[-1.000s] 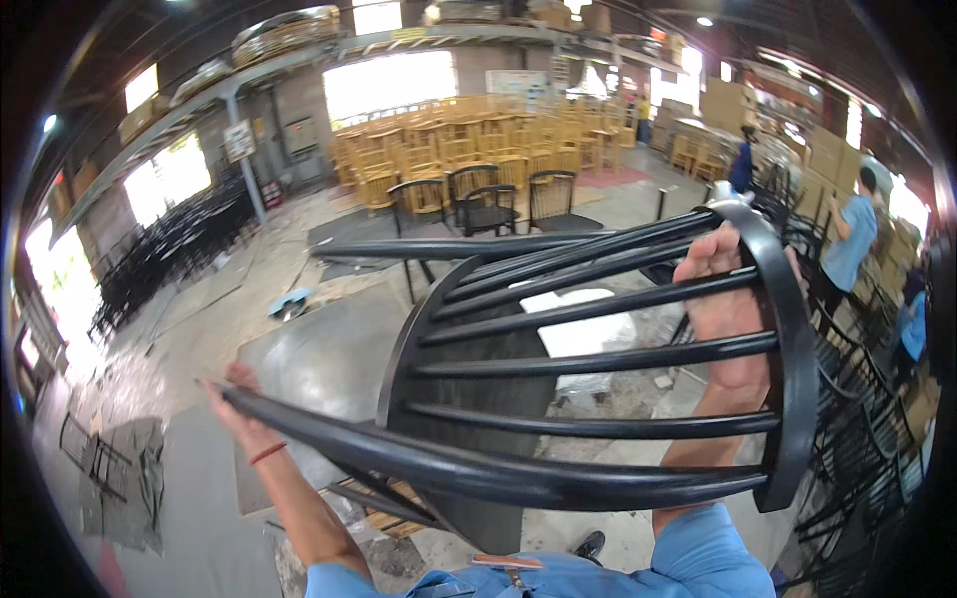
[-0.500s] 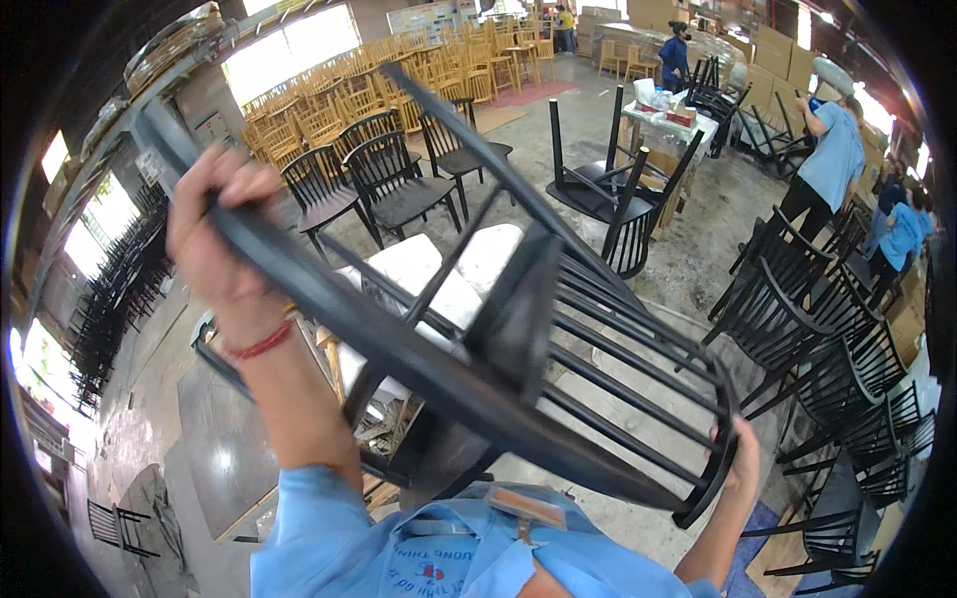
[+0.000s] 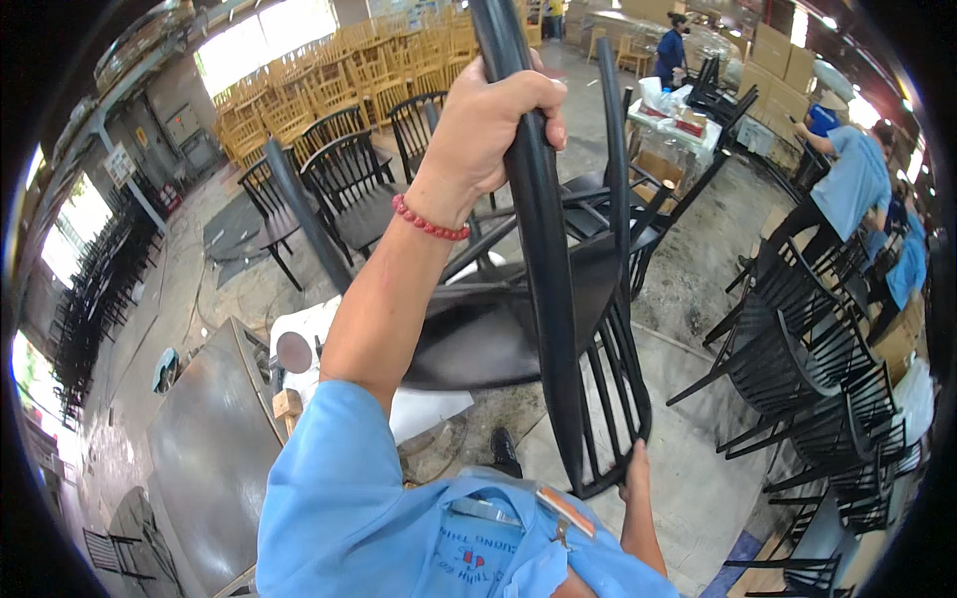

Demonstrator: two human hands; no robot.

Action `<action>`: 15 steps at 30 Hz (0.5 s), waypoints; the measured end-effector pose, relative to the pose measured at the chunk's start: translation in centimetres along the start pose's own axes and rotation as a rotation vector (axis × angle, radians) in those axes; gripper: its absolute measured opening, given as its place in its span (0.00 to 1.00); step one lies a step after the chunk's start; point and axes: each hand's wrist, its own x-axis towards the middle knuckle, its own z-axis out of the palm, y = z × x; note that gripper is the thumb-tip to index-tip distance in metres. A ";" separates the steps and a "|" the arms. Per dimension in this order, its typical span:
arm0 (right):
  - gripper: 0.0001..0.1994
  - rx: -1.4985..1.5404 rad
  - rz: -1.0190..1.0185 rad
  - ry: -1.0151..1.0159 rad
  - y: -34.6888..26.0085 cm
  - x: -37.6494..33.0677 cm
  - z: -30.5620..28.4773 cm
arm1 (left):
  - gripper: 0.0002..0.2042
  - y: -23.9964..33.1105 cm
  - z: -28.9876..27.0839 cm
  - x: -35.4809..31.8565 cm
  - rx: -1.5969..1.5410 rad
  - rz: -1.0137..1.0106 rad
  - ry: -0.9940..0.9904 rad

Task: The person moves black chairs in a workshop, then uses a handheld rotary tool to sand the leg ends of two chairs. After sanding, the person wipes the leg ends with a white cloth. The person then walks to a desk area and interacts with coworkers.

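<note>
I hold a black wooden chair point(image 3: 498, 334) with a spindle back, turned on end in front of me. My left hand point(image 3: 490, 112), with a red bead bracelet on the wrist, is raised high and wraps around a long curved black rail of the chair. My right hand point(image 3: 635, 470) is low near my chest and grips the bottom curve of the chair's backrest rim. The chair's dark seat faces me, and its spindles run down toward my right hand. My black shoe point(image 3: 504, 450) shows on the floor below.
Several black chairs point(image 3: 797, 369) stand crowded at the right, more black chairs point(image 3: 344, 174) behind, and yellow wooden chairs point(image 3: 329, 70) farther back. People in blue point(image 3: 847, 184) work at the right. A grey metal table point(image 3: 204, 439) and white sheet point(image 3: 309, 334) lie at my left.
The chair has swung from lying tilted across me to standing almost on end. My left hand has gone up and toward the middle; my right hand stays low on the backrest rim.
</note>
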 end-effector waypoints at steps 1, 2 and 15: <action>0.32 -0.169 0.083 0.048 -0.7 1.4 2.4 | 0.05 -1.2 -2.1 1.4 0.067 -0.043 0.033; 0.35 -0.276 0.126 -0.116 -2.1 2.5 3.7 | 0.05 -2.5 -4.2 3.0 0.139 -0.082 0.060; 0.30 -0.497 0.039 -0.340 -12.4 13.3 15.8 | 0.08 -20.6 -23.0 -4.6 0.389 -0.471 0.296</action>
